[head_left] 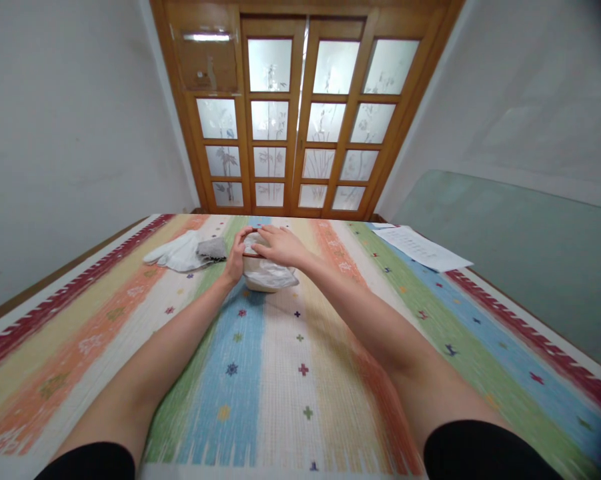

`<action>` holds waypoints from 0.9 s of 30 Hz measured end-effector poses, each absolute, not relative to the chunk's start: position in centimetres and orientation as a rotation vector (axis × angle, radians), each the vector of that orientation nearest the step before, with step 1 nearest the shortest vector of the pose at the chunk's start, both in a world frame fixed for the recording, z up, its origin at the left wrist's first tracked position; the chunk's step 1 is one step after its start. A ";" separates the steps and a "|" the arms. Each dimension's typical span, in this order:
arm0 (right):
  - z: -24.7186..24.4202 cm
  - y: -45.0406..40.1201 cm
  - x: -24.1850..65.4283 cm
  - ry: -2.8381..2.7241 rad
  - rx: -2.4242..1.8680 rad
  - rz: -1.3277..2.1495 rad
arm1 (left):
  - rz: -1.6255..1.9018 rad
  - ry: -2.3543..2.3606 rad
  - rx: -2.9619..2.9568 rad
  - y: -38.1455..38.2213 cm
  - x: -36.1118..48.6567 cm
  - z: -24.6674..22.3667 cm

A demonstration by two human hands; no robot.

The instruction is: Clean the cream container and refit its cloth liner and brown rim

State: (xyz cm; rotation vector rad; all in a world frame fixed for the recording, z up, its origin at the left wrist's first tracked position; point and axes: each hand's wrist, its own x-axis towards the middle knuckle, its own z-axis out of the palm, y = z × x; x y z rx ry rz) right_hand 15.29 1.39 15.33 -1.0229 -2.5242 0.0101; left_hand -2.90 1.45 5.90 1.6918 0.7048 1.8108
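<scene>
A small pale container [263, 288] with a white plastic bag [275, 275] hanging over its side stands on the table, near the middle of the view. Around its top runs a thin brown rim [253, 255]. My left hand [236, 257] is closed round the left side of this rim, fingertips at its far edge. From the right, my right hand [280, 245] reaches across the top, its fingers bent over the rim and the bag. Both hands partly hide the opening.
To the left lie white gloves [177, 253] and a folded grey cloth [211, 249]. A printed sheet of paper [420, 248] rests near the table's right edge. The striped tablecloth [285, 373] covers the table; wooden glazed doors [303, 120] stand behind it.
</scene>
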 end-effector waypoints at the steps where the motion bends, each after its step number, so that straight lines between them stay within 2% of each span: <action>1: 15.0 1.3 15.4 -2.485 -1.033 0.020 | 1.813 0.714 1.698 1.4 -2.9 6.0; 11: 9.1 -0.2 17.1 -1.833 -0.818 0.349 | 1.783 0.824 1.744 0.9 -3.1 5.6; 19: 5.4 1.2 16.6 -1.670 -0.740 0.633 | 1.680 0.834 1.704 -0.1 -2.2 5.3; 27: 3.7 1.7 16.7 -1.570 -0.605 1.085 | 1.604 0.790 1.667 0.2 -2.0 3.5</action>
